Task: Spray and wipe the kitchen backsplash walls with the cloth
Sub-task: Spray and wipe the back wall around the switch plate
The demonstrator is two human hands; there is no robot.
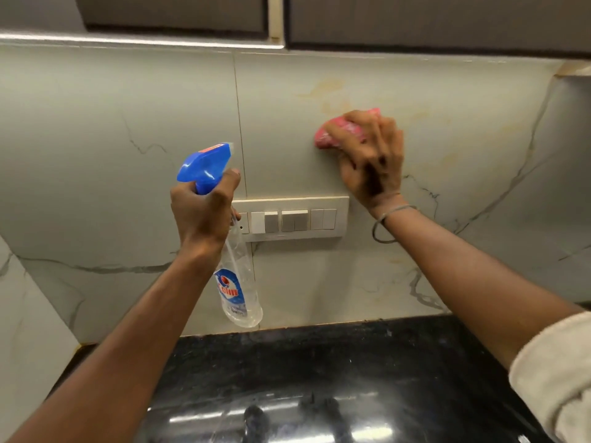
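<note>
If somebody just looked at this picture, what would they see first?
Probably the blue-topped spray bottle, held up by the left hand in the middle, in front of the wall. Next comes the pink cloth, bunched in the right hand and pressed on the wall, above and right of the white switch plate. Below lies a shiny black counter.

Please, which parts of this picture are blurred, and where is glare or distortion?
Head view: right hand and pink cloth are motion-blurred; spray bottle in the left hand is sharper; glare streaks lie on the black countertop; the cabinet edge bows from the wide lens.
</note>
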